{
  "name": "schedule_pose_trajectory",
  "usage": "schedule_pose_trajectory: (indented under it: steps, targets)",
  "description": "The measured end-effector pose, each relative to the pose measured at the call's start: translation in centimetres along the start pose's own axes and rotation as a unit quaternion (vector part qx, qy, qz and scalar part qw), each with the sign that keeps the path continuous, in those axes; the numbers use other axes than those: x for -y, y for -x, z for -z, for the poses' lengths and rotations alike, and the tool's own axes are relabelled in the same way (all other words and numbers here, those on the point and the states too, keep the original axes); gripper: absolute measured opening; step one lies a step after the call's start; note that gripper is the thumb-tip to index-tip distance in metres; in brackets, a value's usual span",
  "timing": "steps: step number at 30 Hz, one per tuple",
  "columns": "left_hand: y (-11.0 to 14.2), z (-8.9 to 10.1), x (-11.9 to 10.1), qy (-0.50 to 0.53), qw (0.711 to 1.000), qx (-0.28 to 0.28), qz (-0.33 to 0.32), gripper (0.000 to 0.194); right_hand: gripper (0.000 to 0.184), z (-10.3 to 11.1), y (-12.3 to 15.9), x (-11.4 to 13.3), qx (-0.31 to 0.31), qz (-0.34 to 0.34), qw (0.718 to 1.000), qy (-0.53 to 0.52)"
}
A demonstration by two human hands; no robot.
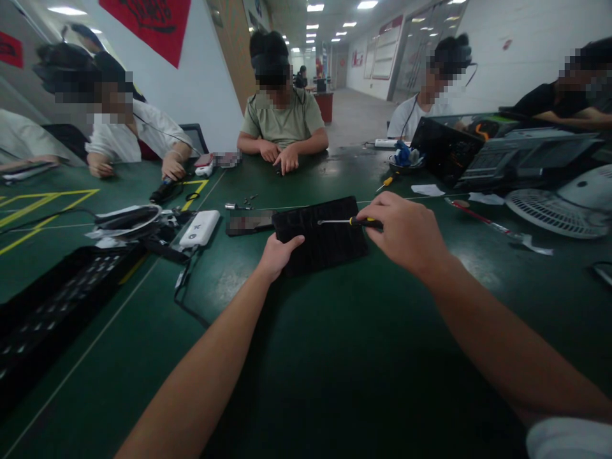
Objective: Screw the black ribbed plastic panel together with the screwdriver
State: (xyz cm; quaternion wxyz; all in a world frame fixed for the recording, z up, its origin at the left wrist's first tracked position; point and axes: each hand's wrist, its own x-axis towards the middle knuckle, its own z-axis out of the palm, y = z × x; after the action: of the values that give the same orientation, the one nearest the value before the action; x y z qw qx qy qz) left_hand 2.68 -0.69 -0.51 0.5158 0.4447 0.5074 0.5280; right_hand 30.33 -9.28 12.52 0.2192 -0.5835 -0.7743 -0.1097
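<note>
My left hand (278,255) grips the left edge of a flat black rectangular panel (329,245), its thumb lying on the near face. The panel is tilted up from the green table, and what it belongs to cannot be made out. In my right hand (406,229) is a screwdriver (342,221) with a black and yellow handle. Its metal shaft points left across the panel, and the tip is at a small round spot on the panel's face. Whether the tip touches is too small to tell. Behind the panel's left side lies a dark flat object (251,223), partly blurred.
A white power bank (199,229) with a cable and a long black slotted tray (62,306) lie left. Small metal parts (239,206) are beyond the panel. Rightward are a yellow screwdriver (385,183), a white fan (559,210) and dismantled equipment (530,156). Several people sit around the table.
</note>
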Motion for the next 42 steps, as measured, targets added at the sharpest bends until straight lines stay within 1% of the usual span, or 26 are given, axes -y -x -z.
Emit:
schedule_pose_trajectory:
  steps: [4, 10, 16, 19, 24, 30, 34, 42]
  targets:
    - [0.04, 0.0, -0.06, 0.001, 1.0, 0.002, -0.004, 0.044, 0.025, -0.15, 0.01, 0.08, 0.009, 0.002, 1.0, 0.001]
    - [-0.08, 0.0, 0.08, -0.008, 1.0, -0.006, -0.004, 0.045, 0.026, -0.4, 0.08, 0.19, 0.002, 0.014, 1.0, 0.009]
    - [-0.14, -0.03, 0.12, -0.006, 1.0, -0.003, -0.009, 0.047, 0.027, -0.47, 0.09, 0.08, -0.003, 0.024, 1.0, 0.013]
    - [-0.08, -0.04, 0.01, -0.009, 1.0, -0.005, -0.006, 0.047, 0.026, -0.51, 0.09, -0.05, -0.002, 0.022, 1.0, 0.016]
    - [0.06, 0.01, -0.17, -0.004, 1.0, 0.006, -0.003, 0.051, 0.025, -0.27, 0.05, -0.09, 0.015, 0.008, 1.0, 0.018]
    - [0.18, -0.1, -0.36, -0.001, 1.0, -0.002, -0.001, 0.045, 0.027, -0.09, 0.02, -0.22, 0.021, 0.008, 1.0, -0.009]
    - [0.32, -0.14, -0.42, 0.002, 1.0, -0.001, -0.002, 0.046, 0.026, -0.2, 0.05, -0.34, 0.02, 0.013, 0.999, -0.022]
    - [0.36, -0.27, -0.45, 0.004, 1.0, -0.002, -0.002, 0.042, 0.028, -0.03, 0.05, -0.12, 0.041, 0.01, 0.999, -0.015]
